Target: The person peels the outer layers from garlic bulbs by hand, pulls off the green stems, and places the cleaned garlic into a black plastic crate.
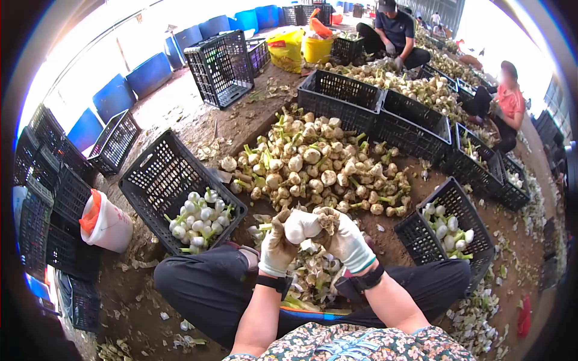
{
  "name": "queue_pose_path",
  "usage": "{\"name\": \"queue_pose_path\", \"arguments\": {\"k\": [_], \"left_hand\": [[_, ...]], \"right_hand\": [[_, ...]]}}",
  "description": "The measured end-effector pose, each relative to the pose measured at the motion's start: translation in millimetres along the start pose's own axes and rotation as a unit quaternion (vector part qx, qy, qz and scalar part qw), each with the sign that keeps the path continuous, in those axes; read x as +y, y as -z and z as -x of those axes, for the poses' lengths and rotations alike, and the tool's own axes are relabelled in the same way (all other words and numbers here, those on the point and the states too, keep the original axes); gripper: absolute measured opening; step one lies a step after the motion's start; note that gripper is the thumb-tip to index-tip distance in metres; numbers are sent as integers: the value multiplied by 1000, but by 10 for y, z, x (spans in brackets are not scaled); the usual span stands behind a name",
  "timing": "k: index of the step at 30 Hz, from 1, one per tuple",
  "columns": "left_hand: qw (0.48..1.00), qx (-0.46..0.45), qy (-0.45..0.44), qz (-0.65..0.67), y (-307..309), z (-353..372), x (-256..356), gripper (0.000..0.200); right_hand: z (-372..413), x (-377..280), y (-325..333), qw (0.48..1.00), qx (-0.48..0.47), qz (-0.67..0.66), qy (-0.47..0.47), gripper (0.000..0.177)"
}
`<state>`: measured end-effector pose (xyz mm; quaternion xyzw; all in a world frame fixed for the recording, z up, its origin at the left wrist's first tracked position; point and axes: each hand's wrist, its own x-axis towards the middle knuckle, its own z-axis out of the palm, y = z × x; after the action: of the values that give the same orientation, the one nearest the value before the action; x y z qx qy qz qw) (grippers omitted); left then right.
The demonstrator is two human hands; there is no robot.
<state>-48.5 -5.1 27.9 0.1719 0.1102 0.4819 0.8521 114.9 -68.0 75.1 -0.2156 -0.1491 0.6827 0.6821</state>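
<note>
Both gloved hands are closed on one garlic bulb (301, 225). My left hand (277, 243) wraps its fingers round the white body from the left. My right hand (346, 237) pinches the scruffy brownish end from the right. I cannot tell whether that end is root or loose skin.

The bulb sits in front of my chest, above my crossed legs and a heap of peelings (310, 277) on the ground between them. Its long axis lies roughly across me, left to right, with the clean round part toward the left hand and the ragged part toward the right. The left hand covers more of the bulb, so I judge it to be the one carrying the weight.

From the grip, the big pile of unpeeled garlic (313, 162) lies straight ahead, near. A black crate (150, 174) holding white cleaned bulbs sits to the front left, nearer the left hand. Another black crate (421, 222) with a few bulbs stands to the right, nearer the right hand. A white bucket (111, 228) with an orange bag rests further left. Two other people (394, 30) sit at the far end among more crates, well apart from my hands.
</note>
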Motion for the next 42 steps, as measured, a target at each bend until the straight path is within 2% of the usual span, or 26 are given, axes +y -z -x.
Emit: {"name": "queue_pose_path", "arguments": {"k": [1, 3, 4, 5, 7, 9, 11, 13, 15, 16, 17, 19, 20, 23, 27, 28, 29, 31, 33, 35, 36, 37, 39, 40, 41, 42], "left_hand": [[1000, -3, -1, 0, 21, -15, 5, 47], [966, -191, 51, 168, 42, -32, 23, 43], [988, -98, 43, 108, -89, 8, 40, 39], [991, -92, 23, 99, -236, 43, 20, 40], [991, -53, -10, 120, -151, 12, -45, 38], [988, -90, -12, 123, -263, -8, -12, 40], [999, 0, -10, 46, -129, -15, -56, 42], [995, 8, -58, -77, -220, 31, 5, 53], [919, -3, -153, -364, -256, -27, -13, 56], [814, -34, -247, -525, -305, -35, -83, 66], [730, -75, -248, -633, -269, -2, -69, 82], [861, -91, -172, -470, -364, 44, -228, 93], [890, -82, -208, -397, -348, -15, -257, 94], [948, 35, -118, -293, -474, 13, -179, 91], [891, 52, -119, -434, -293, -65, -286, 63], [875, 68, -160, -452, -312, -55, -294, 44], [875, 68, -159, -452, -276, -62, -274, 44], [802, 72, -222, -551, -204, -75, -190, 33], [778, 83, -252, -570, -198, -93, -183, 17], [923, 196, -93, -317, -228, -126, -152, 12], [952, 201, -58, -221, -374, -87, -148, 15], [952, 202, -57, -221, -308, -82, -148, 15], [994, 97, 43, 22, -129, -98, -119, 23], [976, 199, 60, 68, -244, -141, -105, 26], [966, 135, 107, 192, 111, -211, -87, 21], [966, 199, 63, 156, 98, -226, -77, 20]], "right_hand": [[-7, 39, 71, 1000, 25, 0, 10, 23], [-64, -26, 246, 990, -33, -140, -12, 27], [-10, -78, -17, 992, 70, -107, 21, 31], [-46, -85, 113, 991, 70, -108, 21, 31], [-157, -94, 607, 958, 15, -269, -100, 21], [-199, -24, 757, 973, 41, -218, -56, 25], [-223, 85, 762, 985, 131, -58, 93, 28], [-140, 77, 700, 981, 159, -29, 109, 34], [18, -1, 537, 987, 155, 40, 10, 41], [46, 39, 482, 996, 78, 45, -11, 51], [-17, 141, 557, 999, 31, 7, -44, 51], [-32, 127, 332, 999, 12, 35, 35, 53], [-38, 101, 340, 999, -17, 21, 42, 54], [1, 71, 291, 994, 16, 78, 79, 57], [61, 95, 204, 996, 4, 80, 40, 71], [79, 89, 174, 996, 0, 81, 47, 71], [83, 86, 205, 996, 0, 81, 46, 71], [82, 75, 259, 994, -24, 103, 9, 71], [92, 72, 315, 993, -16, 118, 14, 69], [130, 23, 410, 995, -25, 91, -35, 68], [158, 14, 304, 995, 11, 90, -34, 69], [172, 19, 381, 995, 13, 90, -35, 69], [180, 28, 582, 994, -76, -30, -66, 63], [238, 2, 426, 995, -50, -59, -66, 63], [249, 14, 490, 995, -49, -60, -65, 63], [278, 24, 568, 996, -42, -70, -35, 60]]}}
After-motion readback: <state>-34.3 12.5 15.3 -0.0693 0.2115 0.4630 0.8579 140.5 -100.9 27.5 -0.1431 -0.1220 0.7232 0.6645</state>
